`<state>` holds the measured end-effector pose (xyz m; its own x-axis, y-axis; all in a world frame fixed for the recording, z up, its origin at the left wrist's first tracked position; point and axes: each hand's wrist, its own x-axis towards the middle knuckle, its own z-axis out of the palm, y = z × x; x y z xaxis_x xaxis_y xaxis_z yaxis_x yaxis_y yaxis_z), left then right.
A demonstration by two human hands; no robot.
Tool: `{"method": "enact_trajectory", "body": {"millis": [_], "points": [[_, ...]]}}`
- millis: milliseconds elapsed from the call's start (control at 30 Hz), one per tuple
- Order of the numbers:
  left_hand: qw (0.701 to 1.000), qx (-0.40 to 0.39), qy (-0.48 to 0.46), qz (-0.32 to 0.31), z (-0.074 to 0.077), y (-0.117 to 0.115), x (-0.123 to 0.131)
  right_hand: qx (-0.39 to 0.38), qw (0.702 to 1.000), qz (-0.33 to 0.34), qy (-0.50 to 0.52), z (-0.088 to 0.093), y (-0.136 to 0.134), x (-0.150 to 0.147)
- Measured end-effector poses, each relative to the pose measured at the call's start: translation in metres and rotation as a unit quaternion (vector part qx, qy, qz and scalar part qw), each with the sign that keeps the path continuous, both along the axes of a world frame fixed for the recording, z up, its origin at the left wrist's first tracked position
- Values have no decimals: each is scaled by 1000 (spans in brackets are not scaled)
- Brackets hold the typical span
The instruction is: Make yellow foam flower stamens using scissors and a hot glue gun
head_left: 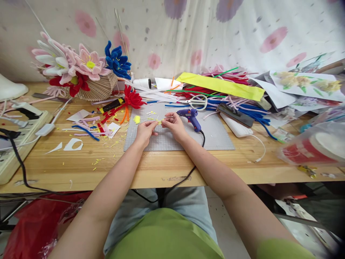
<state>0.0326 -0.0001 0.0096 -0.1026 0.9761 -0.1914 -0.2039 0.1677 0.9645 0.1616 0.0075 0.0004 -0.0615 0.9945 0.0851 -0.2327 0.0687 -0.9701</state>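
Note:
Over the grey cutting mat (215, 138), my left hand (147, 132) and my right hand (174, 126) meet, fingertips pinched on a small yellow piece (159, 122) between them. Both hands are closed on it; its exact shape is too small to tell. A bright yellow bit (137, 119) lies on the mat left of my hands, with thin pale strips (152, 113) just behind them. Right beside my right hand lies a purple glue gun (192, 118), its black cord running over the table edge. White-handled scissors (198, 102) rest behind the glue gun.
Fuzzy flowers (90, 64) in a woven basket (98, 87) stand back left, near a red flower (133, 98). Colored stems and a yellow strip (221, 85) are piled behind the mat. A power strip (25, 144) is left; a bagged cup (315, 147) is right.

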Motion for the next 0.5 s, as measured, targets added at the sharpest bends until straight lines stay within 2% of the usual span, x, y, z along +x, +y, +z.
{"method": "enact_trajectory", "body": {"millis": [333,500], "points": [[998,-24,-52,0,2,-1,1,0,1000,17,16,0,1,-1],[992,-23,-127,5,3,0,2,-9,999,47,25,-1,1,-2]]}}
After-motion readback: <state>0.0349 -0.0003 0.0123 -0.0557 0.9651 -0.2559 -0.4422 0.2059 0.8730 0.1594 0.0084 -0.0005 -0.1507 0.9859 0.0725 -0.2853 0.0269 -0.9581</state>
